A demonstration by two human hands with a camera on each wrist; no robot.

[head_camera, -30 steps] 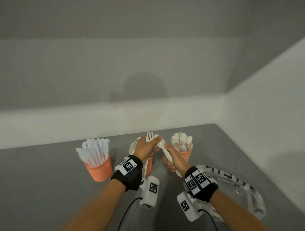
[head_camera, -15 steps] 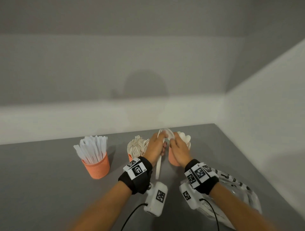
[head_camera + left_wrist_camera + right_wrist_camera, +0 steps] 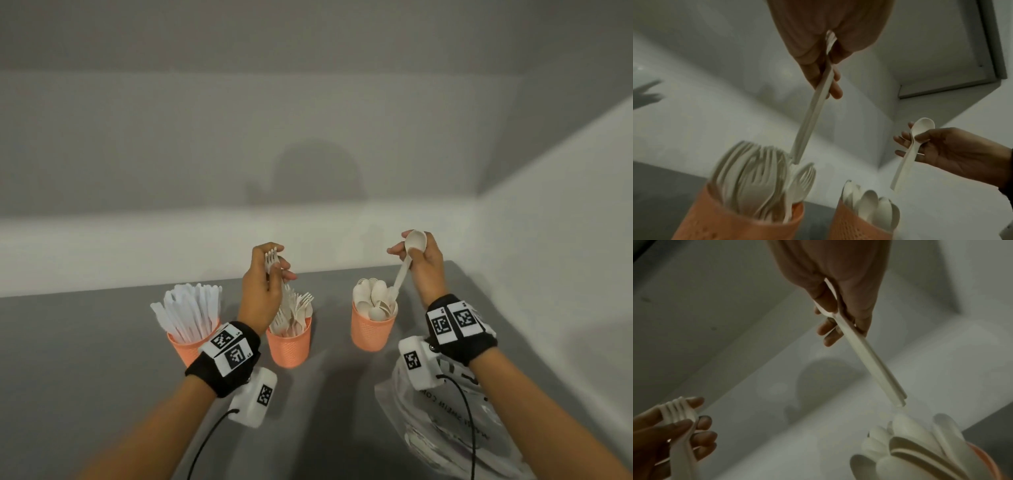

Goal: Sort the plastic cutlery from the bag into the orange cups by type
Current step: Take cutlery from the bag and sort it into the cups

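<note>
Three orange cups stand in a row on the grey table: the knife cup (image 3: 191, 346) at left, the fork cup (image 3: 289, 346) in the middle, the spoon cup (image 3: 371, 330) at right. My left hand (image 3: 262, 284) pinches a white fork (image 3: 272, 258) by its head, tines up, its handle (image 3: 809, 120) reaching down among the forks in the middle cup. My right hand (image 3: 423, 263) pinches a white spoon (image 3: 415, 241) below its bowl, its handle (image 3: 869, 356) slanting down with the tip just above the spoons (image 3: 906, 449).
The clear plastic bag (image 3: 442, 421) with printed lettering lies on the table (image 3: 85, 359) under my right forearm, close to the right wall (image 3: 565, 274). A pale wall ledge runs behind the cups. Cables hang from both wrist cameras.
Both hands were together above the cups with the fork and spoon. They have parted: the left carried the fork over the fork cup, the right carried the spoon over the spoon cup.
</note>
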